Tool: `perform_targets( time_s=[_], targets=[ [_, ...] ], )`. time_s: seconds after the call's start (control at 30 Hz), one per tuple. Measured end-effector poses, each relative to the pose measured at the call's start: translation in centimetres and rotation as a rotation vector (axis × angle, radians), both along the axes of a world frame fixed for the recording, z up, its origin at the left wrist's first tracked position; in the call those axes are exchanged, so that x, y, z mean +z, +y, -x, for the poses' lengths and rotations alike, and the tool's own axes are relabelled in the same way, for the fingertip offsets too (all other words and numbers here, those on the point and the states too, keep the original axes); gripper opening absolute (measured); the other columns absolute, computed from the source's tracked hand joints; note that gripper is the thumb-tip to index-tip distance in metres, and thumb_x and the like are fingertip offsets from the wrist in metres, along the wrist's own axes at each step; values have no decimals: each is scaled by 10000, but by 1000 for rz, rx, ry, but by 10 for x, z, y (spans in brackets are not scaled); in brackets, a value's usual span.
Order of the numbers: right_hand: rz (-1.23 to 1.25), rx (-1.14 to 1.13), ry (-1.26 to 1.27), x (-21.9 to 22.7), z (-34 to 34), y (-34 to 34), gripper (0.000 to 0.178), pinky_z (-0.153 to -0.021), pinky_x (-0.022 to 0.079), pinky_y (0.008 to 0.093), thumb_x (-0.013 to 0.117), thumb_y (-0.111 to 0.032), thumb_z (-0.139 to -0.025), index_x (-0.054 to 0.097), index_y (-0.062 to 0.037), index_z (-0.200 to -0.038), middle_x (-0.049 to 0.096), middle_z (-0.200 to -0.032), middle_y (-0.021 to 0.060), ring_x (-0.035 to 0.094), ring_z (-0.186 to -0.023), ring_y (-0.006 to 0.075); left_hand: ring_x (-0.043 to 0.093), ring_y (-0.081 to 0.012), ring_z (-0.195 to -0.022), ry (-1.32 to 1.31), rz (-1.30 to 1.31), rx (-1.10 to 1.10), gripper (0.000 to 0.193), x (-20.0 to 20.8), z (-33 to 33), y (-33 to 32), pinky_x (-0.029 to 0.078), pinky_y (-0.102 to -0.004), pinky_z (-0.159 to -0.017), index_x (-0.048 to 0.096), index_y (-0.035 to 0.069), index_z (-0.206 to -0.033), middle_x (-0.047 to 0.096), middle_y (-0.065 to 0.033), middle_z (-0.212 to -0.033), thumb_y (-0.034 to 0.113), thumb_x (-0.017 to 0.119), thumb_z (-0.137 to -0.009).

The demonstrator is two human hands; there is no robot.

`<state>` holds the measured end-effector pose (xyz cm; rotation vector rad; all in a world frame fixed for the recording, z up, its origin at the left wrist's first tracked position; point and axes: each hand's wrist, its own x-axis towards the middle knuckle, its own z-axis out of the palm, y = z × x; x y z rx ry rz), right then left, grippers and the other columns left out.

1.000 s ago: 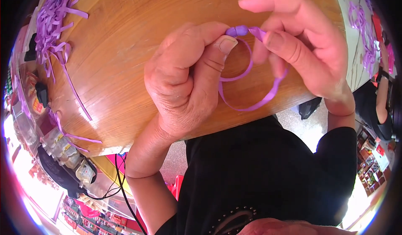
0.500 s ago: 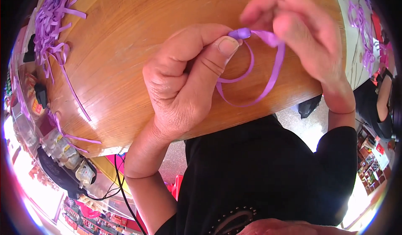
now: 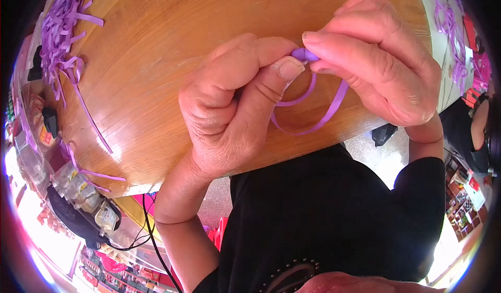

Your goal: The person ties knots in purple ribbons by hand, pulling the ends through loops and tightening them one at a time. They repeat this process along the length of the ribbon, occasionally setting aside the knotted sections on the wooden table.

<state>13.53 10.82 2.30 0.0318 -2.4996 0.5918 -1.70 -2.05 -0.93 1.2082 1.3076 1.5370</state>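
Observation:
Between thumb and forefinger, my left hand (image 3: 224,100) pinches a small purple barrel-shaped connector (image 3: 299,54). The fingertips of my right hand (image 3: 386,63) are closed at the connector's other end, where the ribbon comes out. They cover that end, so what exactly they grip there is partly hidden. From the connector a narrow purple ribbon (image 3: 335,102) hangs in loops between my two hands, above the wooden table (image 3: 182,27).
A heap of purple ribbons (image 3: 61,29) lies along the table's left side, with loose strands trailing toward me. More purple ribbons (image 3: 453,42) lie on a pale surface at the right. Dark cables (image 3: 147,220) run below the table edge. Another person's arm (image 3: 477,118) shows at far right.
My right hand has come down and left from its raised, spread pose. Its fingers have closed at the connector's right end. The left hand keeps its pinch, nearly in place.

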Motion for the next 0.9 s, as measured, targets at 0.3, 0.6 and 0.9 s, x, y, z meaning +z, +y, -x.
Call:
perform_targets(
  time_s=[0.3,0.6,0.9],
  targets=[
    [263,45,-68,6,-3,-2,241,-605,426,333,682,-54,-728,611,36,-940,571,-816,114,529,-652,202,445,-80,-675,23,3,-51,118,6,-2,-2,355,-210,-619,629,0,-933,544,-19,-760,52,609,-829],
    [150,2,-186,25,2,-16,190,-571,380,318,646,-63,-784,603,20,-949,549,-800,89,488,-619,177,466,-95,-701,155,-35,-25,138,5,-6,-4,375,-220,-652,618,10,-961,555,-29,-775,98,586,-861],
    [424,23,11,-3,-11,-19,223,-554,346,327,634,-122,-816,560,-21,-1000,513,-784,58,419,-591,161,468,-109,-637,195,-131,-104,156,4,-6,-4,389,-235,-603,600,-2,-979,557,-52,-728,112,569,-876]
  ],
)
